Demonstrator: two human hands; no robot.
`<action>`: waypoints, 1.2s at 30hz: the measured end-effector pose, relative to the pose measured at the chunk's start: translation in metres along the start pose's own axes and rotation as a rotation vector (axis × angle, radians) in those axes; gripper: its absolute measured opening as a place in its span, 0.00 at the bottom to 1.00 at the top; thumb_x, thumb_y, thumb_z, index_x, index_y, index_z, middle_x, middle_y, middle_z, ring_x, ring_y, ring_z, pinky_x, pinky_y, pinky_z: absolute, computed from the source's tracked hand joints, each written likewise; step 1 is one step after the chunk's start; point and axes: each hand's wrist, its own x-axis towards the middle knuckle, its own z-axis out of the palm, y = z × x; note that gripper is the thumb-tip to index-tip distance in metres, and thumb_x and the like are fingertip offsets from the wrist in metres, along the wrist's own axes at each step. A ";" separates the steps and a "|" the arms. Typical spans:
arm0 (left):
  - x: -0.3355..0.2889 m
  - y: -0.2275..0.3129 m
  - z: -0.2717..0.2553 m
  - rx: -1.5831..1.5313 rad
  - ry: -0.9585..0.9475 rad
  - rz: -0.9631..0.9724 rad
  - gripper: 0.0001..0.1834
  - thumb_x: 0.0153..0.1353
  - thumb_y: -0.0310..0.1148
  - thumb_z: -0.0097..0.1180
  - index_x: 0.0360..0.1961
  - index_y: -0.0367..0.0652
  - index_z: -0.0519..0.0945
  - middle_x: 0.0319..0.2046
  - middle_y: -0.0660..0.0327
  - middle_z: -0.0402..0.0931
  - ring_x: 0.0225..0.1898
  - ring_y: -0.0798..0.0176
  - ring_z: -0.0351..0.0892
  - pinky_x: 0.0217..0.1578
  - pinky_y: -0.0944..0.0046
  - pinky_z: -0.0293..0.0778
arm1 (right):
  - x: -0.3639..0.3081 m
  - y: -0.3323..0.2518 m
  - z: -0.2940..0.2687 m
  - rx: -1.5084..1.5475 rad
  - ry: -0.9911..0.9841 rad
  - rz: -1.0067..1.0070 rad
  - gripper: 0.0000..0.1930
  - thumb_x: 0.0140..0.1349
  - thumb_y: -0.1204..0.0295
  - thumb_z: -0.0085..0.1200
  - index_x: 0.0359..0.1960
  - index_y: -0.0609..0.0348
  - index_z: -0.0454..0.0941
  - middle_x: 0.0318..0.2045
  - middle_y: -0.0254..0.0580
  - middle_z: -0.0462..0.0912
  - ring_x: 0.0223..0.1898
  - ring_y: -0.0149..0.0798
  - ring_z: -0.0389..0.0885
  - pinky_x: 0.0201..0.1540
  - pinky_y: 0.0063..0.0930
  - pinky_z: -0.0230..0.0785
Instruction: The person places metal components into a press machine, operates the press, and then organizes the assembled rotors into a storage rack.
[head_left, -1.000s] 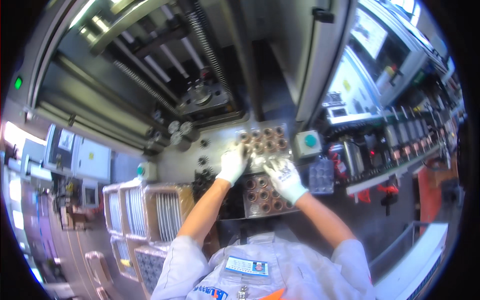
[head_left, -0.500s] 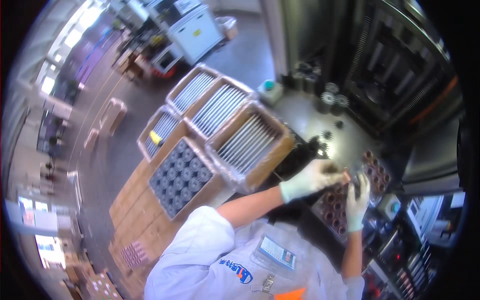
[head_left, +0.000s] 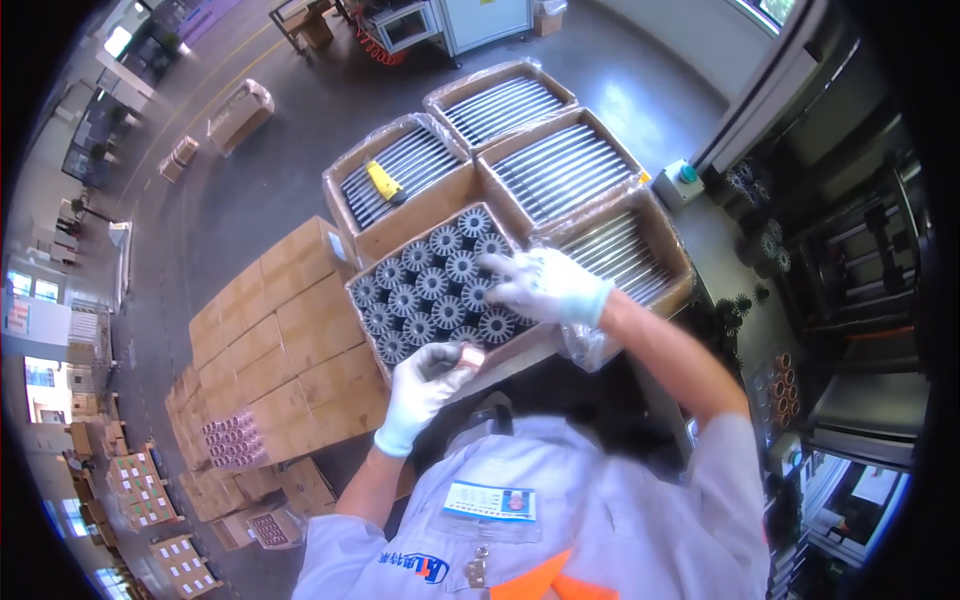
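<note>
My left hand [head_left: 417,393], in a white glove, pinches a small copper-coloured ring [head_left: 470,357] between thumb and fingers, just off the near edge of a cardboard box of slotted metal cores [head_left: 432,283]. Above the right side of that box is my right hand [head_left: 548,286], also gloved. Its fingers are apart and bent down over the cores, and I see nothing between them. Whether the fingertips touch a core I cannot tell. The cores stand upright in rows, with toothed round ends facing up.
Plastic-lined boxes of metal rods [head_left: 565,170] adjoin the core box; a yellow object [head_left: 384,181] lies on one. Brown cartons [head_left: 290,320] are stacked at left. At right, copper-coloured rings [head_left: 782,390] stand near machinery [head_left: 870,260]. A box with a green button [head_left: 680,182] is beyond the rods.
The view and my body have turned left. Both hands have left the copper rings by the machine and come to the core box, the copper-coloured ring now in my left hand.
</note>
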 end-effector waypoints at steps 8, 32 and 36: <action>-0.023 -0.028 -0.037 -0.097 0.228 0.035 0.13 0.62 0.19 0.63 0.48 0.32 0.78 0.45 0.60 0.81 0.45 0.71 0.80 0.50 0.70 0.76 | 0.071 0.016 -0.004 -0.107 -0.530 -0.168 0.19 0.56 0.69 0.60 0.50 0.40 0.83 0.67 0.45 0.69 0.45 0.43 0.84 0.46 0.37 0.78; 0.037 -0.046 -0.051 0.143 0.508 0.407 0.09 0.65 0.20 0.60 0.46 0.33 0.79 0.45 0.57 0.82 0.40 0.70 0.81 0.41 0.71 0.79 | -0.079 0.003 -0.075 0.033 0.516 0.689 0.17 0.43 0.64 0.73 0.38 0.48 0.87 0.49 0.55 0.77 0.47 0.51 0.82 0.49 0.37 0.79; 0.042 -0.050 -0.038 0.140 0.479 0.386 0.10 0.64 0.21 0.62 0.46 0.34 0.80 0.43 0.59 0.82 0.37 0.73 0.79 0.38 0.73 0.77 | -0.149 0.055 -0.066 -0.220 0.635 1.016 0.14 0.47 0.60 0.69 0.35 0.48 0.86 0.40 0.55 0.77 0.34 0.49 0.84 0.43 0.38 0.79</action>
